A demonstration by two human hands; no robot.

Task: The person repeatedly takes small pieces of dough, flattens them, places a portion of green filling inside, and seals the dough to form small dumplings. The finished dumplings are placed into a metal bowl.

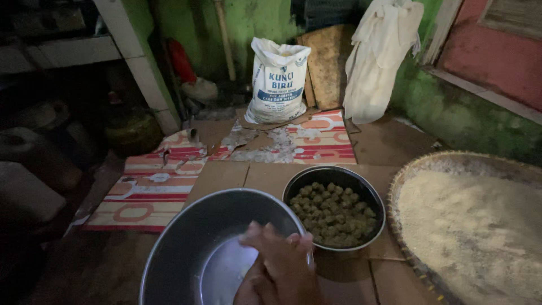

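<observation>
White sack [278, 82] at 12 o'clock, upright against the green wall [254, 22], top rolled open, blue print on its front face. Off-white cloth [378, 56] hangs at 1 o'clock, just beside the sack, with a brown board [327, 62] between them. Red, orange and white patterned mat [152, 192] covers the floor from 9 to 12 o'clock, its middle torn and flaking.

Hands [279, 268] at 6 o'clock, pressed together over the near rim of the big steel bowl [186, 248]. Cannot tell left from right, or whether anything sits between the palms; fingers are closed against each other and blurred. The big steel bowl shows bare metal inside.

Dark round bowl [299, 183] at 3 o'clock of the big steel bowl, rims nearly touching, filled with small greenish-brown balls [330, 214].

Woven flat tray [406, 175] at 4 o'clock, spread with pale crumbs [474, 226], just beside the dark round bowl.

Left side at 9 o'clock is dark shelving [62, 53]; contents too dim to tell.
</observation>
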